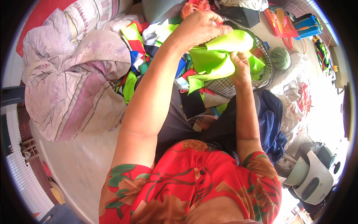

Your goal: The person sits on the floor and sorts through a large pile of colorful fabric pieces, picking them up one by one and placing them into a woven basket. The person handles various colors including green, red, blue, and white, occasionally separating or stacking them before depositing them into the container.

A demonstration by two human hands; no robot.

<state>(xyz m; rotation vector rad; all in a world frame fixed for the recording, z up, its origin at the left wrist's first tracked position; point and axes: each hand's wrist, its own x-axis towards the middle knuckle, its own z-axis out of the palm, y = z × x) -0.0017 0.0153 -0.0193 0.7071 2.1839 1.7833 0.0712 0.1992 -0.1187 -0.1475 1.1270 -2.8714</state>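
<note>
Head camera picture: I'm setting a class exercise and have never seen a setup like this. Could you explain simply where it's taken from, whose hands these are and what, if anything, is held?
There's no robot here. A person wears two fisheye cameras side by side on the head; this picture comes from the left one, looking down, so straight edges bend. The bare hands are the wearer's own. The right hand pinches a yellow-green cloth; the left hand is at its upper edge, its grip unclear. Beneath is a checked container. Coloured fabric scraps lie nearby, with a patterned bundle at left and a striped green melon at right.
</note>
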